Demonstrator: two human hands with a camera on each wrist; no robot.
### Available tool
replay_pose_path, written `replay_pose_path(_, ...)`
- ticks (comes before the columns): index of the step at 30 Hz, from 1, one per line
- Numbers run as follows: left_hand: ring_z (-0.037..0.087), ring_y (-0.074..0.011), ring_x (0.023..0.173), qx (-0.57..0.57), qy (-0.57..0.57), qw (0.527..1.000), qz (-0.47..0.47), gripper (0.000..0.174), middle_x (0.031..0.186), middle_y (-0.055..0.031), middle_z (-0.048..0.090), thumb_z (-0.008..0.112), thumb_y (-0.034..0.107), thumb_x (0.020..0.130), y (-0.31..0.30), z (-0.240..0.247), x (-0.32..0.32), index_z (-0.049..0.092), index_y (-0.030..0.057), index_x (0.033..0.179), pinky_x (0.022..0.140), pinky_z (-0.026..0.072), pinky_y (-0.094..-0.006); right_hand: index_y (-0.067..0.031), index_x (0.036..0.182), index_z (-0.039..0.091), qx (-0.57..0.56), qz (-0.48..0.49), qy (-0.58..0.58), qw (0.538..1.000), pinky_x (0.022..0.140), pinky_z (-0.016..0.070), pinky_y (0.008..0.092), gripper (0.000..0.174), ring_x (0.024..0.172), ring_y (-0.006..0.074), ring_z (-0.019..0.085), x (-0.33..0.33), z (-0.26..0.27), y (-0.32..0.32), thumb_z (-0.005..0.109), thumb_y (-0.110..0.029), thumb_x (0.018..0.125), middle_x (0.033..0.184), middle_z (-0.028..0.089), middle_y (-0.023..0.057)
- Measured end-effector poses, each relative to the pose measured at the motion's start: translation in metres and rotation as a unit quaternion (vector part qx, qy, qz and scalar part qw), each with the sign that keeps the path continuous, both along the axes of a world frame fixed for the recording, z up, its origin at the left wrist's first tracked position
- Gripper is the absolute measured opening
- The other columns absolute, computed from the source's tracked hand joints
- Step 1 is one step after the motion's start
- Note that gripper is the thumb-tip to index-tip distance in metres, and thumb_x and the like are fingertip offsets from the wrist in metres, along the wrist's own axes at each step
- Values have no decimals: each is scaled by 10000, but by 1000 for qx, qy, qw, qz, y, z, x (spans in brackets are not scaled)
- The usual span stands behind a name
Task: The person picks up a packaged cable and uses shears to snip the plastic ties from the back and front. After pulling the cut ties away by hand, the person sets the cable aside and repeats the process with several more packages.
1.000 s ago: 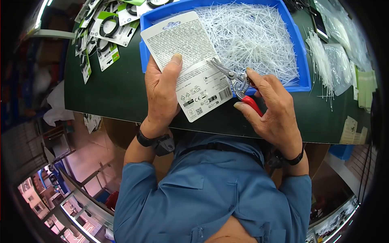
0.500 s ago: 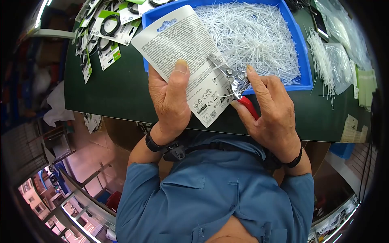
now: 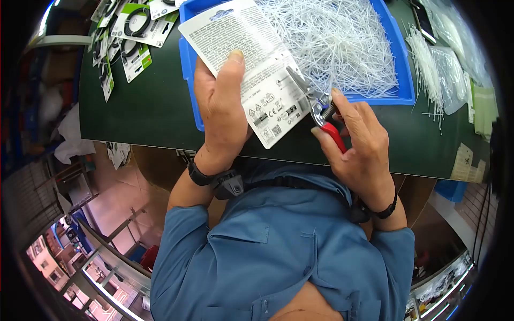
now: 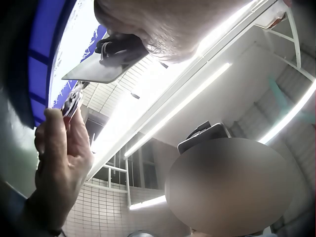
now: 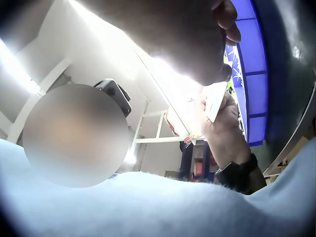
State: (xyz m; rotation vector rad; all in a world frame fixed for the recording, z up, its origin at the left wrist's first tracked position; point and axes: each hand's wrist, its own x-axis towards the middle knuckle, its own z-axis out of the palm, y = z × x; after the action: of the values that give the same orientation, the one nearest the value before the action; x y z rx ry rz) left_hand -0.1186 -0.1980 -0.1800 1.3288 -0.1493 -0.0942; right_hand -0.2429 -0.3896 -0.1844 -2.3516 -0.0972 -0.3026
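Observation:
My left hand (image 3: 222,109) grips a printed white backing card (image 3: 267,88), thumb on its text side and fingers behind. In the left wrist view a black cable coil (image 4: 121,47) shows on the card's other side. My right hand (image 3: 361,142) holds small pruning shears (image 3: 318,104) with a red handle, fingers and thumb around the grips. The blades lie over the card's right edge, above the barcode. Just beyond the card stands a blue bin (image 3: 405,80) heaped with thin white plastic strips (image 3: 342,51).
Carded black cables (image 3: 138,21) lie piled at the table's far left. To the right of the bin are a bundle of long white ties (image 3: 424,72), clear plastic bags (image 3: 448,75) and a phone (image 3: 423,21). The green table's (image 3: 144,117) front edge runs close to my waist.
Half a second ago a white strip crossed the card by the blades; now it is off the card. The card tilted anticlockwise, then swung slightly back. The shears stay at its right edge.

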Motion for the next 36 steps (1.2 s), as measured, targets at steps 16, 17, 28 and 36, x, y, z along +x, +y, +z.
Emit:
replay_pose_path(16,715,-241,1050,-55,64,995,58,424,1218,-193,644,533,208,1022,1,3,4,478,-45,1357,873,615,-350,-25,1429,581,78,61,26,995,740,548,331,753,868,243,638,-7,0,-4,851,-24,726,1036,650,138)
replay_pose_path(17,715,-241,1050,-53,63,995,57,424,1218,-193,644,533,208,1022,2,4,3,478,-45,1357,873,615,-350,-26,1430,580,77,61,24,995,740,548,332,755,868,243,639,-7,-1,-4,852,-26,726,1036,650,139)
replay_pose_path(28,706,-216,996,-32,13,998,57,410,1173,-172,645,524,234,1037,-5,-5,3,484,-38,1341,841,590,-323,-38,1434,576,46,48,25,997,725,547,333,752,859,243,647,-4,-2,-3,851,-23,734,1007,643,130)
replay_pose_path(36,692,-212,1048,-45,-3,998,44,427,1210,-158,638,508,270,1061,-8,-12,7,468,-7,1384,890,581,-333,-37,1424,586,66,39,4,997,692,532,326,733,801,225,630,-3,-11,-3,846,-20,740,963,632,123)
